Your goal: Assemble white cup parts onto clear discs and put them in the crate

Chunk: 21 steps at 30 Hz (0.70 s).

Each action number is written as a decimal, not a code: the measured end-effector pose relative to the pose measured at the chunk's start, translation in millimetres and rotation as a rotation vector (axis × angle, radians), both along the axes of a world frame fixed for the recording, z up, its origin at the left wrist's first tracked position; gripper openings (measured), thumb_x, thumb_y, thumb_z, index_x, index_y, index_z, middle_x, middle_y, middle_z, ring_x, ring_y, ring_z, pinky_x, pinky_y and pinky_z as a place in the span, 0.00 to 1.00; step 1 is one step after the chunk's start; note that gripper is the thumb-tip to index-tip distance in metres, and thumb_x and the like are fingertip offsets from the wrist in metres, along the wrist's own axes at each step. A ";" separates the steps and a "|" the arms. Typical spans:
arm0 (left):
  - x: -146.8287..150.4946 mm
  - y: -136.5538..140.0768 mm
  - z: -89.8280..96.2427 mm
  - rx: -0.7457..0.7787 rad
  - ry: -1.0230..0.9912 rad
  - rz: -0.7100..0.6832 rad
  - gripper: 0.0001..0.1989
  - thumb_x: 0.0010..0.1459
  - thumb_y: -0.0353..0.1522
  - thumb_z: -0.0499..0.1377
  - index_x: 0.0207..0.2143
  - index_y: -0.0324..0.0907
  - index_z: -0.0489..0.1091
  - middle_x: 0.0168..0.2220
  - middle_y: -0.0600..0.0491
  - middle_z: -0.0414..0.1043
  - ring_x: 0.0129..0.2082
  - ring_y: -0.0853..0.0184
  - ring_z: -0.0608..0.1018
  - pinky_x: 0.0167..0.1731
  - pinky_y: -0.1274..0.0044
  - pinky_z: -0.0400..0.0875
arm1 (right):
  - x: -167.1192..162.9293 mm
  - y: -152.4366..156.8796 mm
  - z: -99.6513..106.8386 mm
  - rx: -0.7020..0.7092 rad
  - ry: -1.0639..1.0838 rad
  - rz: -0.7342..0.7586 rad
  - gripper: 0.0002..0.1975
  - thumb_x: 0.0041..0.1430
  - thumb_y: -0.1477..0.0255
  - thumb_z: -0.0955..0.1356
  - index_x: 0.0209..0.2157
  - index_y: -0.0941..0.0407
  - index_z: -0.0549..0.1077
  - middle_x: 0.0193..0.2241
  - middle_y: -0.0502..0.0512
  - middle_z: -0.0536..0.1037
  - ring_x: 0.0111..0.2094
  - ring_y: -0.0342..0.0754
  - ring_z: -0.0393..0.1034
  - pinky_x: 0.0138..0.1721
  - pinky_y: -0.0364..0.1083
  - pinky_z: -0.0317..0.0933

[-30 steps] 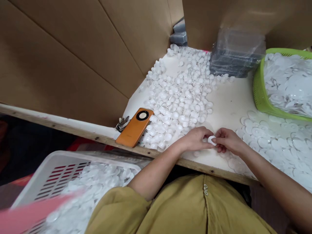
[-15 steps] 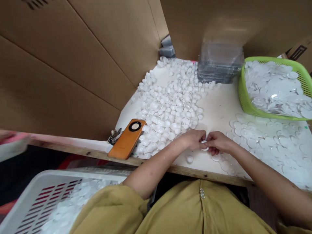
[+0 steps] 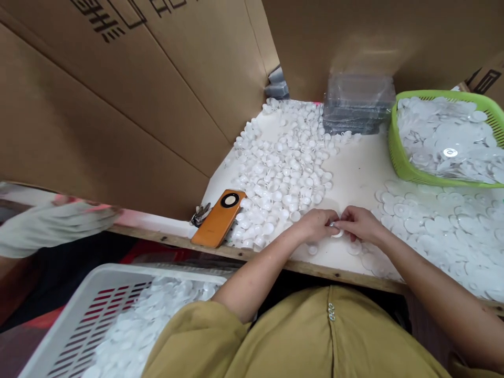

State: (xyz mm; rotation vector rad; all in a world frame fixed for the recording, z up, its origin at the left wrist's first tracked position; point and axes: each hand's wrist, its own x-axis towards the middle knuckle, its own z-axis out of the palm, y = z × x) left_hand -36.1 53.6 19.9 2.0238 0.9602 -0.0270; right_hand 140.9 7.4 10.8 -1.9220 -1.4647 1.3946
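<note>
My left hand (image 3: 321, 223) and my right hand (image 3: 361, 223) meet over the front of the white table, fingertips pinched together. Between them is a small white round plastic piece (image 3: 336, 234), partly covered by the fingers. Left of my hands spreads a heap of small white cup-like plastic pieces (image 3: 281, 173), some with thin loops. Thin white discs (image 3: 427, 228) lie scattered to the right. One loose round piece (image 3: 312, 249) rests just below my left hand, and a flat disc (image 3: 354, 248) lies under my right.
An orange phone (image 3: 216, 226) lies by the table's wooden edge, beside some keys (image 3: 200, 214). A green basket (image 3: 399, 157) of discs stands back right, near stacked clear plastic packs (image 3: 358, 105). Cardboard walls surround the table. A white basket (image 3: 79, 310) sits below; another person's gloved hand (image 3: 55, 226) is left.
The view has shifted slightly left. A co-worker's gloved hand has come into view at the left. My hands stay together on the small round piece, with a small change in finger position.
</note>
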 end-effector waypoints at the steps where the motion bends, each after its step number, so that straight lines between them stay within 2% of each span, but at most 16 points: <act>1: -1.1 0.7 0.6 -0.010 -0.020 -0.024 0.13 0.53 0.38 0.59 0.40 0.43 0.71 0.30 0.57 0.71 0.30 0.70 0.72 0.28 0.81 0.62 | -3.6 0.8 -1.0 -0.033 0.008 0.010 0.11 0.50 0.65 0.70 0.28 0.55 0.65 0.16 0.46 0.71 0.13 0.40 0.64 0.11 0.37 0.51; 4: -2.7 1.2 -0.7 -0.014 -0.038 -0.061 0.15 0.51 0.40 0.61 0.40 0.42 0.69 0.31 0.57 0.71 0.30 0.69 0.73 0.28 0.81 0.62 | -7.9 3.7 -4.0 -0.115 0.052 0.019 0.11 0.51 0.65 0.70 0.27 0.55 0.64 0.15 0.45 0.70 0.12 0.40 0.63 0.10 0.37 0.48; 7: 0.2 1.5 -3.8 0.016 0.040 -0.032 0.16 0.50 0.40 0.62 0.39 0.43 0.68 0.32 0.57 0.72 0.31 0.68 0.73 0.28 0.80 0.62 | -4.9 7.2 -5.9 -0.170 0.065 0.027 0.14 0.51 0.63 0.71 0.27 0.54 0.63 0.15 0.45 0.71 0.12 0.40 0.63 0.10 0.37 0.47; 14: 10.0 12.3 -0.3 -0.009 0.171 -0.108 0.20 0.47 0.40 0.64 0.43 0.45 0.67 0.35 0.57 0.74 0.33 0.66 0.74 0.30 0.79 0.63 | -8.5 13.8 -2.6 -0.195 0.022 0.082 0.14 0.51 0.66 0.71 0.26 0.53 0.61 0.12 0.42 0.67 0.10 0.40 0.60 0.11 0.39 0.50; 18: 9.0 6.6 -1.6 -0.028 0.064 -0.070 0.17 0.48 0.38 0.63 0.42 0.45 0.68 0.32 0.58 0.72 0.32 0.68 0.73 0.30 0.80 0.62 | -8.6 11.1 1.9 -0.093 -0.040 0.113 0.14 0.49 0.66 0.72 0.26 0.53 0.62 0.14 0.43 0.68 0.12 0.40 0.60 0.14 0.39 0.52; 21: -15.0 -6.5 7.0 -0.040 -0.088 0.024 0.14 0.50 0.35 0.60 0.41 0.42 0.69 0.31 0.57 0.71 0.32 0.69 0.72 0.31 0.80 0.63 | 14.2 10.5 7.3 0.130 -0.111 0.091 0.10 0.53 0.62 0.69 0.28 0.54 0.67 0.21 0.47 0.73 0.18 0.42 0.65 0.20 0.41 0.57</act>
